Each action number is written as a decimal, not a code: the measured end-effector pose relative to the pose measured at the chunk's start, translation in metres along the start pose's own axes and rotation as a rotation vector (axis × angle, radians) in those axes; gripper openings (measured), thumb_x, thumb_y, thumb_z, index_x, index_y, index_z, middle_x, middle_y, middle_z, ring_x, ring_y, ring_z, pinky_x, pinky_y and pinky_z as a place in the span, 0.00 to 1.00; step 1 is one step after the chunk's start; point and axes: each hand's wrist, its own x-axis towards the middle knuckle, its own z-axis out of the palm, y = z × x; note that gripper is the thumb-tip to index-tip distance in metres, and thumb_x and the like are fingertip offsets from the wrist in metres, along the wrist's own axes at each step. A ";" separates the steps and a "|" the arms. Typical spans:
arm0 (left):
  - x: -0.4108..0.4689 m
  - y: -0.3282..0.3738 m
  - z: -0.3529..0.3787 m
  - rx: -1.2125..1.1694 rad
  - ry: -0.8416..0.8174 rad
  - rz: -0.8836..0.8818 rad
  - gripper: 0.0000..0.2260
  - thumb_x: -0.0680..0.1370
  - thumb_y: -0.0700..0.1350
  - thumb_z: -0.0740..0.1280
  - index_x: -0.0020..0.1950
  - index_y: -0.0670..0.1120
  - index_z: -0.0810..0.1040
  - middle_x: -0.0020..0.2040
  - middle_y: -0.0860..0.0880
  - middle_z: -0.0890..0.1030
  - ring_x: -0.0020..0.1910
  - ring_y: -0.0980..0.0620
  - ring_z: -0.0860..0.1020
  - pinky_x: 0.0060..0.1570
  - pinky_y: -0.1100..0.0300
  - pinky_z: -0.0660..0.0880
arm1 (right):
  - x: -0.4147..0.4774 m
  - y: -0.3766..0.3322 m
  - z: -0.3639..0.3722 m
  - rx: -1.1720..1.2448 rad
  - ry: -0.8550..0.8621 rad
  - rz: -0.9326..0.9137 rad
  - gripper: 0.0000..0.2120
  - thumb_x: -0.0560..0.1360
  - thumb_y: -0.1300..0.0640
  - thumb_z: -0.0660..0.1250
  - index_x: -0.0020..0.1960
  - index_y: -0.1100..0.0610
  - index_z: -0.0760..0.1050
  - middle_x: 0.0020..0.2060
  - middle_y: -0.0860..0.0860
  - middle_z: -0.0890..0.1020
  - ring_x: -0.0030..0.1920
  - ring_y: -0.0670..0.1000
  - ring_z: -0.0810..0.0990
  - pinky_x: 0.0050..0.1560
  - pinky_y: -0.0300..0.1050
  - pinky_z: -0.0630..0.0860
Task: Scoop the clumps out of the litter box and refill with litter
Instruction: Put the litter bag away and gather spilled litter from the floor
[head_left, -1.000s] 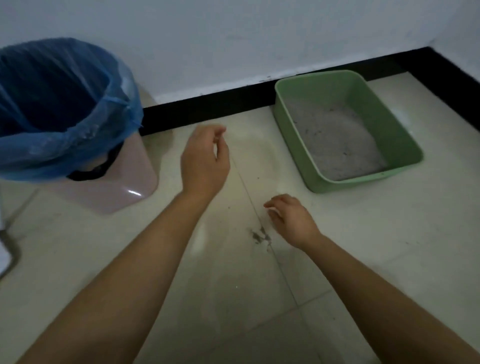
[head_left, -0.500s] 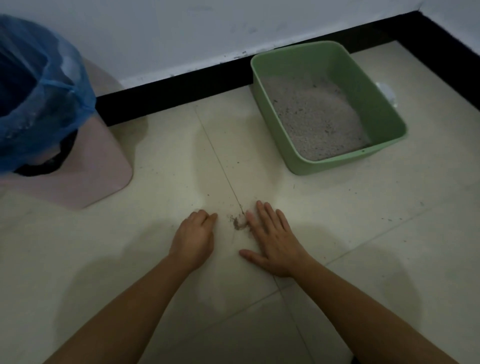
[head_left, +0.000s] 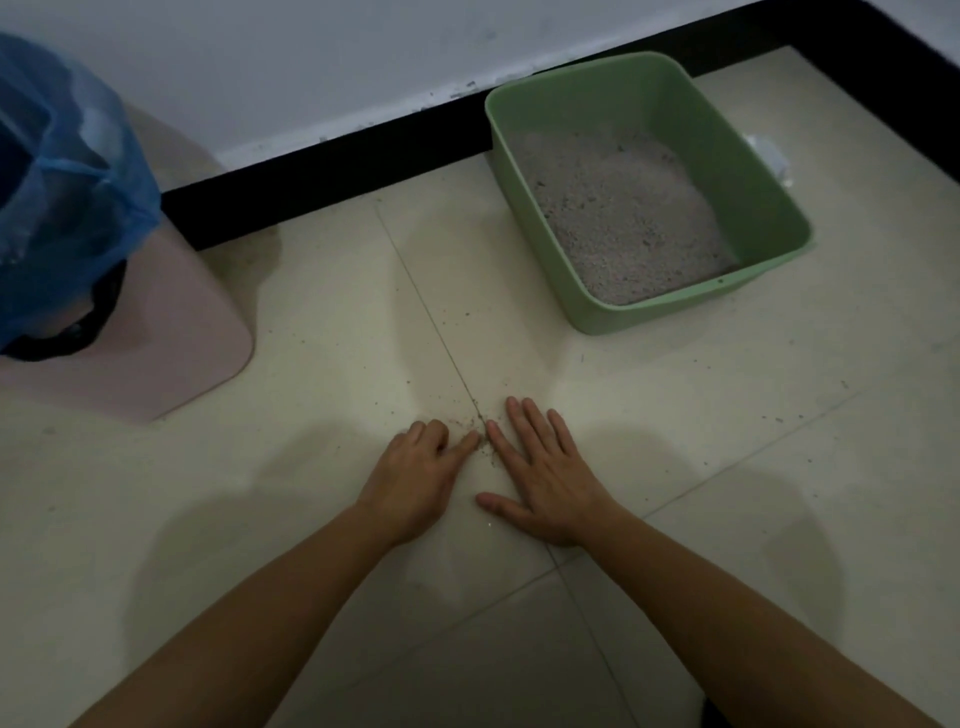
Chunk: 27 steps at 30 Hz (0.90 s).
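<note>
Touching cream tile floor (head_left: 675, 467) nr spilled litter (head_left: 481, 432): right hand (head_left: 545, 480) flat, left hand (head_left: 415, 478) curled, index out.

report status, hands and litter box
Left hand curled at spilled litter, right hand flat on floor. Litter box apart from both, litter inside. Nothing in the way.

Floor (head_left: 311, 519) carries litter box (head_left: 623, 317), pink bin (head_left: 156, 338), scattered litter (head_left: 480, 439)
</note>
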 end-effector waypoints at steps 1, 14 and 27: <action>0.000 -0.001 0.001 -0.013 0.010 -0.002 0.23 0.74 0.45 0.65 0.69 0.47 0.74 0.46 0.45 0.74 0.42 0.44 0.73 0.42 0.55 0.73 | 0.000 -0.001 0.001 0.001 0.007 0.001 0.41 0.78 0.28 0.42 0.81 0.51 0.37 0.79 0.57 0.36 0.78 0.56 0.32 0.77 0.61 0.41; -0.014 -0.037 0.010 -0.186 0.171 -0.324 0.20 0.76 0.41 0.56 0.64 0.35 0.75 0.50 0.38 0.77 0.48 0.38 0.76 0.48 0.49 0.77 | 0.025 -0.022 0.014 0.228 0.432 0.148 0.18 0.79 0.39 0.60 0.64 0.43 0.79 0.71 0.53 0.72 0.72 0.58 0.66 0.72 0.56 0.58; 0.000 -0.035 0.018 -0.282 0.345 -0.403 0.19 0.78 0.44 0.56 0.62 0.36 0.78 0.47 0.41 0.77 0.48 0.40 0.76 0.45 0.51 0.76 | 0.041 -0.037 0.017 0.475 0.633 0.120 0.07 0.76 0.54 0.71 0.44 0.57 0.84 0.39 0.51 0.79 0.41 0.54 0.75 0.44 0.50 0.73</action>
